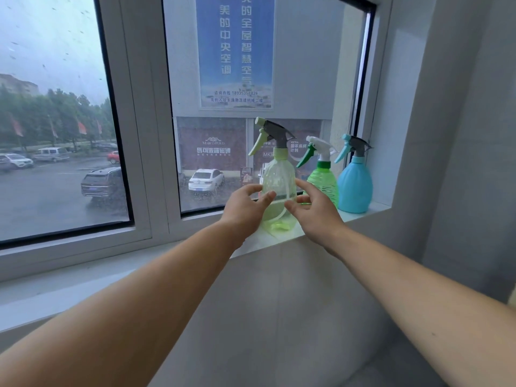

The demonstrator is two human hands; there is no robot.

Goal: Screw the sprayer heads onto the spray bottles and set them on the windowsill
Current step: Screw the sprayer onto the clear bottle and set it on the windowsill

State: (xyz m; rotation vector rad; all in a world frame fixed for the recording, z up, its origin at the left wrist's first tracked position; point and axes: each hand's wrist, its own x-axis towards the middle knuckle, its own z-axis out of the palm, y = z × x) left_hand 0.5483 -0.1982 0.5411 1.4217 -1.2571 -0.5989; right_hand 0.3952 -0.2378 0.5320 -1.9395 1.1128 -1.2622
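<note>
The white windowsill (360, 215) is running narrow between the window frame and the wall below, ending at the right against the side wall of the recess, where the blue bottle (354, 188) is standing nearly in the corner; to the left of the bottles the ledge is lying bare and open. Three spray bottles are standing upright in a row on it, each wearing its sprayer head with the trigger pointing left. The pale yellow-green bottle (279, 180) is sitting leftmost, see-through, with a grey and light green sprayer head (272, 134) and a dip tube curving down inside; whether any liquid is in it cannot be told. Just right of it the bright green bottle (325, 184) is standing, ribbed and translucent, under a white head, and the blue one is opaque. The left hand (245, 208) and right hand (315, 210) are hovering on either side of the pale bottle's lower body, fingers spread apart and loose, fingertips at or just off its surface, not clamped.
</note>
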